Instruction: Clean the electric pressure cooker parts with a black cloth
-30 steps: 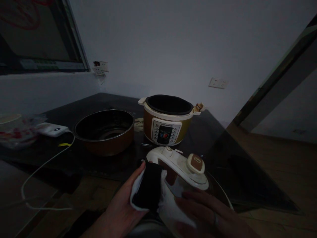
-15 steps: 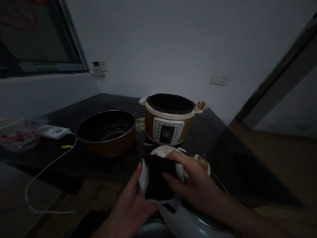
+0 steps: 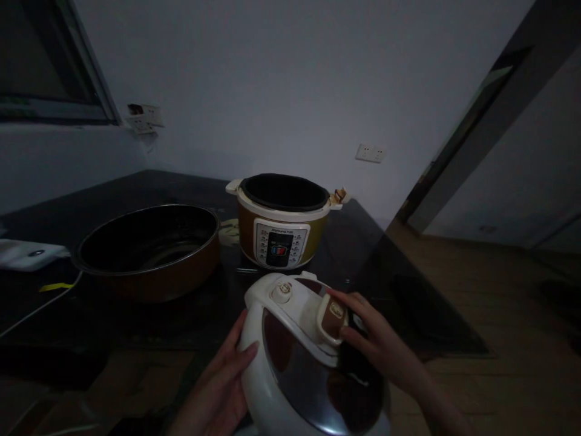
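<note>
My left hand grips the left rim of a white pressure cooker lid, thumb on top, holding it tilted close to me. The lid has a shiny metal top panel, a white valve knob and a brown-and-cream handle. My right hand is closed on a black cloth, pressed against the lid beside the handle. Part of the cloth is hidden under my fingers. Beyond the lid stands the open pressure cooker, with its dark inside and front control panel visible.
A large brown pan with a dark inside sits left on the black table. A white device with a cable and a yellow strip lie at far left. Wall sockets are behind.
Both hands were around the folded cloth above the lid. My left hand has gone to the lid's rim, and my right hand has lowered the cloth onto the lid, which is now raised into view.
</note>
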Action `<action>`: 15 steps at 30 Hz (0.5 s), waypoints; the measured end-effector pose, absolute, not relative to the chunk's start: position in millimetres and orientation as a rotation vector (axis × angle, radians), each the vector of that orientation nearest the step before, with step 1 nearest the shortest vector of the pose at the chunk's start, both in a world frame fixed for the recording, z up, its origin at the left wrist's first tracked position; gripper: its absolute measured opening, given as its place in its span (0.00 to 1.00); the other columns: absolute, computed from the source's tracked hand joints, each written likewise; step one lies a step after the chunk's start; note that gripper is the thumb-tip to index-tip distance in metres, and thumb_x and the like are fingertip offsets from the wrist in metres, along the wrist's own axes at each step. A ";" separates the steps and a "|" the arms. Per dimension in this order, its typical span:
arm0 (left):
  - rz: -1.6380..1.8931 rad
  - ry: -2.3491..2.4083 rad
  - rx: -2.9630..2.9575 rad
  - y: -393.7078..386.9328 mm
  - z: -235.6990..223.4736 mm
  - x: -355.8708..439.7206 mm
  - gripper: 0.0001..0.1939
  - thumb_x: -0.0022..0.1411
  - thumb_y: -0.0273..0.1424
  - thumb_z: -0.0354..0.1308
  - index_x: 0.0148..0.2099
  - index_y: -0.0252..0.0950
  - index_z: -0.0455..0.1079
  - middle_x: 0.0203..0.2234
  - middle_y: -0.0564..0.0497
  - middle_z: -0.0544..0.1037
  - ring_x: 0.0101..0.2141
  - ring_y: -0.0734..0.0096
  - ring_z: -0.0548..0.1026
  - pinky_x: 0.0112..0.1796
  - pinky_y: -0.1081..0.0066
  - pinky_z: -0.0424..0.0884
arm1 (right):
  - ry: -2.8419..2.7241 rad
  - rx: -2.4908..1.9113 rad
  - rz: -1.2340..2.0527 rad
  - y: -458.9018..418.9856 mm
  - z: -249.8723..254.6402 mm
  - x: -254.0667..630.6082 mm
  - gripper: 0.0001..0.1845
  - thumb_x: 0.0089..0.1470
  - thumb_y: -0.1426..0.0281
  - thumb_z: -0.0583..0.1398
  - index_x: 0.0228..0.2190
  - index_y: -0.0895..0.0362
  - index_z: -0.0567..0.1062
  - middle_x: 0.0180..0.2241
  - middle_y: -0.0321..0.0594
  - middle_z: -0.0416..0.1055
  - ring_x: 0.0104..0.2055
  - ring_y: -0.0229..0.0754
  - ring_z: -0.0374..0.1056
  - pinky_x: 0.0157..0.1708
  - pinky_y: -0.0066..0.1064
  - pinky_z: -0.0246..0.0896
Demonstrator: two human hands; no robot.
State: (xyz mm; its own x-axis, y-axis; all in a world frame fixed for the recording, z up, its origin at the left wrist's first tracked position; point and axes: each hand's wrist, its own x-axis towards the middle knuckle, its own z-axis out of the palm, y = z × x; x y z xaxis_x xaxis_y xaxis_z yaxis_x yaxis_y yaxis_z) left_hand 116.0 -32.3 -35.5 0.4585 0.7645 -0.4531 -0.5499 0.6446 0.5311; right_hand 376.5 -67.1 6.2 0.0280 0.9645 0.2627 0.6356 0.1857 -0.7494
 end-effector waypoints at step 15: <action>1.019 0.899 0.401 -34.6 -44.0 138.2 0.43 0.49 0.36 0.70 0.65 0.45 0.57 0.50 0.48 0.77 0.48 0.57 0.76 0.49 0.66 0.72 | -1.447 -1.610 -0.029 -83.9 -16.2 326.9 0.13 0.56 0.62 0.59 0.42 0.53 0.73 0.37 0.40 0.74 0.38 0.43 0.72 0.35 0.31 0.69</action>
